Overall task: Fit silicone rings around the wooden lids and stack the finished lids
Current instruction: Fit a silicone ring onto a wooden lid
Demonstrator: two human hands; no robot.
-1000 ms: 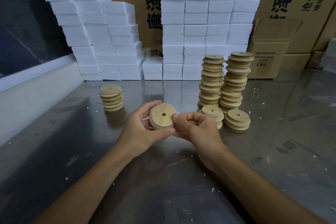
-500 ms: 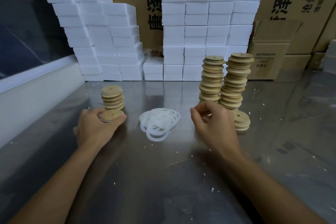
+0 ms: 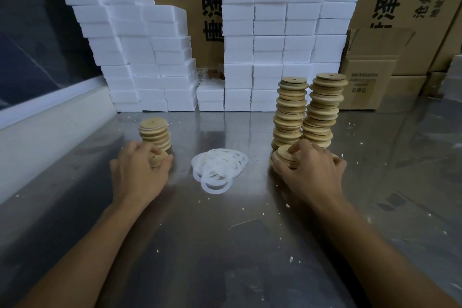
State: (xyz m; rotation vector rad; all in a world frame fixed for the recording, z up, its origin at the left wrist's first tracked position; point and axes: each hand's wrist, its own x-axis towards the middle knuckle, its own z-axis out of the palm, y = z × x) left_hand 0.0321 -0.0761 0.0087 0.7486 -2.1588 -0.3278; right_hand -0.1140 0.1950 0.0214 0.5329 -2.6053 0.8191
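A: Where are the person's hands?

B: Both are low over the steel worktop point(image 3: 225, 245), well apart. The left hand point(image 3: 138, 170) curls round a single wooden lid point(image 3: 158, 157), which sits just in front of the short stack of lids point(image 3: 155, 134) on the left. The fingers wrap over the lid's edge, so only part of its face shows.

A: And the right one?

B: The right hand point(image 3: 311, 170) rests on a low pile of lids point(image 3: 283, 157) at the foot of the two tall stacks point(image 3: 308, 110). Its fingers bend over the top lid and the thumb side touches it — whether it truly grips that lid or only presses on it cannot be told, as the hand covers most of the pile.

A: The rings?

B: A loose heap of white silicone rings point(image 3: 218, 167) lies between the two hands, touching neither. The rings overlap one another, and one at the front lies a little apart from the rest.

A: What stands behind?

B: White foam blocks point(image 3: 282, 32) are piled in rows against the back — a stepped pile on the left, a squarer one in the middle. Behind them stand cardboard boxes point(image 3: 390, 7) with printed characters, and a smaller box point(image 3: 370, 77) sits just right of the tall stacks. White crumbs are scattered over the worktop.
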